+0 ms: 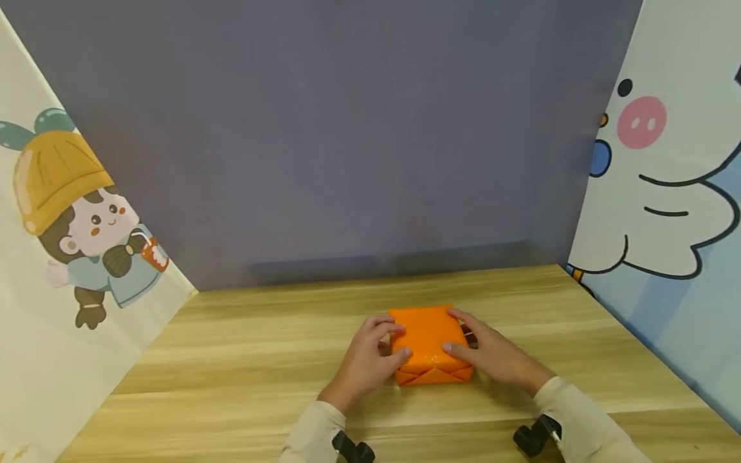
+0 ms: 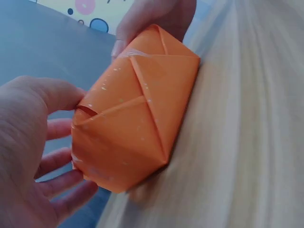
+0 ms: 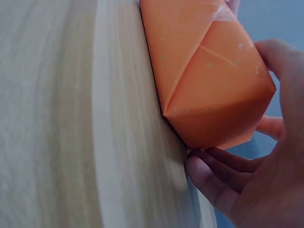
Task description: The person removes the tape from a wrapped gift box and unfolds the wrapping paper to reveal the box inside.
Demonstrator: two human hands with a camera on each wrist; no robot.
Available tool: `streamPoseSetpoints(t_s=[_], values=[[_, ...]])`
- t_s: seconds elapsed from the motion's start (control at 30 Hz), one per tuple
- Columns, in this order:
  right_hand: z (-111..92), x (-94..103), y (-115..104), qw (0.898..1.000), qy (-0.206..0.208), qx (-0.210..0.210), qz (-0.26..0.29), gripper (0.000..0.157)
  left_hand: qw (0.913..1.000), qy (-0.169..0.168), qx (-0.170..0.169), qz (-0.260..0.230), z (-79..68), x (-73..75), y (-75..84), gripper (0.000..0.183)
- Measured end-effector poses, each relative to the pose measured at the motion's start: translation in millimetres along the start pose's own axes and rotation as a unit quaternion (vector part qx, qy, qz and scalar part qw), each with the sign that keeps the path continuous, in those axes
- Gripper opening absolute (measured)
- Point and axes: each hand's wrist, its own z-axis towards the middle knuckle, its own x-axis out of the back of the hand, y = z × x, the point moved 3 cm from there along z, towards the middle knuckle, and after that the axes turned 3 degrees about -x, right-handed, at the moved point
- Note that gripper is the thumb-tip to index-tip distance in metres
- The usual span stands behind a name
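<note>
An orange paper-wrapped package [image 1: 428, 334], roughly box-shaped with folded flaps on its near side, sits on the wooden table. My left hand [image 1: 370, 357] holds its left side, with the thumb at the near top edge and the fingers spread along the side. On the opposite side, my right hand [image 1: 492, 350] holds the package, its thumb and index finger on the top. In the left wrist view the folded end of the package [image 2: 123, 114] shows overlapping triangular flaps. The right wrist view has the right fingers [image 3: 209, 175] low at the package's corner, near the tabletop.
The light wood-grain tabletop [image 1: 231, 386] stretches around the package. A grey panel [image 1: 347, 141] stands behind it. Cartoon-printed walls flank the table on the left [image 1: 87, 257] and right [image 1: 666, 193]. Black wrist mounts [image 1: 538, 436] sit on the pale sleeves.
</note>
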Motion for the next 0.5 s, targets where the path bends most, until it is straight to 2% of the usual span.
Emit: streamPoseSetpoints(t_s=[0.2, 0.5], values=[[4, -4.3, 0, 0.999, -0.018, 0.006, 0.027, 0.076, 0.9965, 0.006, 0.02, 0.081, 6.3, 1.9, 3.6, 0.028], [-3, 4.4, 1, 1.0, -0.006, 0.001, 0.028, 0.075, 0.9842, -0.018, 0.023, 0.174, 25.4, -15.6, 14.1, 0.034]])
